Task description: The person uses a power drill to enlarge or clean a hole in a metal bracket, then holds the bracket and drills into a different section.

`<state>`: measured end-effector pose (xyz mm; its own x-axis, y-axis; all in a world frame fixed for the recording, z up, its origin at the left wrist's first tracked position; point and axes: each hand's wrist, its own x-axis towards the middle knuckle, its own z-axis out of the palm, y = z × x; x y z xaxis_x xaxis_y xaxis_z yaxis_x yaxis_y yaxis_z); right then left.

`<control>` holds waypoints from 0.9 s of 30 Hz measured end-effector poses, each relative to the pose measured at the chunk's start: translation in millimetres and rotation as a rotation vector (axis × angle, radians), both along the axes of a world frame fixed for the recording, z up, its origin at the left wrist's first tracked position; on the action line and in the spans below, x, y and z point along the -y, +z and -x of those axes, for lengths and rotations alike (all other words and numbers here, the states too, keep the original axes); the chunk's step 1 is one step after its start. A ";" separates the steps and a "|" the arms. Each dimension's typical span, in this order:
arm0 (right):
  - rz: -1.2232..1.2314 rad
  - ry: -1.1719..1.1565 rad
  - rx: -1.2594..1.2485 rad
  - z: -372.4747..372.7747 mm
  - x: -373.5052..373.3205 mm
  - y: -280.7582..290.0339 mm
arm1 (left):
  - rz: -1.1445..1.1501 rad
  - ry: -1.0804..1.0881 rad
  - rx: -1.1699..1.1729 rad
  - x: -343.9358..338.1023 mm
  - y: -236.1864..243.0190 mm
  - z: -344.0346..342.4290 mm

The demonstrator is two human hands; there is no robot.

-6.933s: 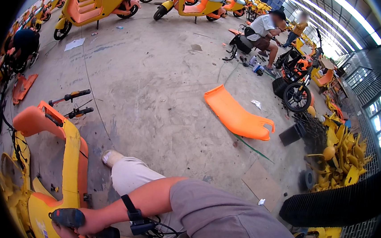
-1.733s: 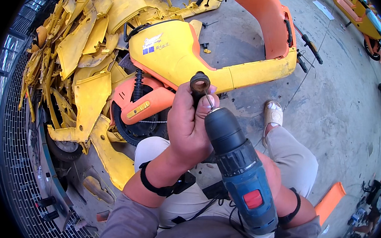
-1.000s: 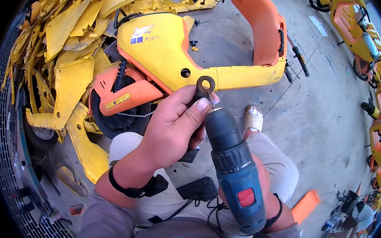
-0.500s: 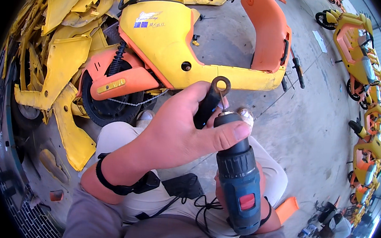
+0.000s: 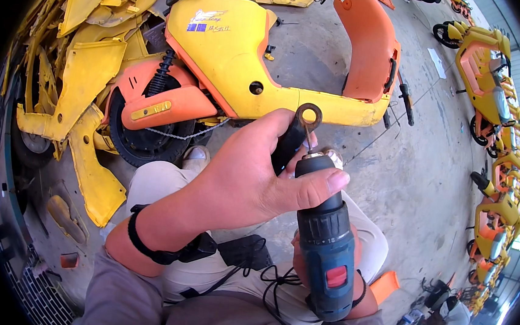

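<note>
My left hand [image 5: 243, 176] is closed around a dark black part [image 5: 284, 146] with a rusty metal ring [image 5: 318, 123] at its far end. What the part belongs to I cannot make out. The left thumb lies across the front of a blue-and-black cordless drill [image 5: 326, 256], gripped from below by my right hand [image 5: 298, 263]. Much of that hand is hidden behind the drill. A thin bit [image 5: 310, 141] points from the drill up to the ring's lower side; whether they touch is unclear. Just beyond stands a yellow-and-orange scooter [image 5: 217, 49] without a seat.
Yellow body panels [image 5: 90, 63] are heaped on the left, with one loose panel [image 5: 97, 180] reaching toward my knee. Parked yellow scooters [image 5: 483, 76] line the right side. An orange piece [image 5: 384, 286] lies by my right knee. A black flat object [image 5: 247, 252] rests between my legs.
Both hands, with the drill and the black part, have shifted slightly to the right in view. The grip looks the same, and the surroundings moved slightly with the head.
</note>
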<state>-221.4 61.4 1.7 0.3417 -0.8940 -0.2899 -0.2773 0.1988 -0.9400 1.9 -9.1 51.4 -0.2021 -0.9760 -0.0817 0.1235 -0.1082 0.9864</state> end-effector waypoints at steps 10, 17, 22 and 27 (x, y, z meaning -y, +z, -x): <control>0.115 0.052 -0.141 -3.7 -0.7 5.1 | -0.020 0.011 0.001 1.1 -2.0 0.9; -0.019 0.019 -0.072 -7.5 0.2 -3.2 | -0.035 0.045 0.012 -2.6 -7.5 -3.4; -0.121 -0.049 -0.023 -0.5 -0.7 7.9 | -0.024 0.001 -0.019 2.3 -4.5 3.3; -0.087 -0.016 0.055 -7.6 1.6 4.7 | -0.028 0.019 0.013 0.0 -6.9 -1.4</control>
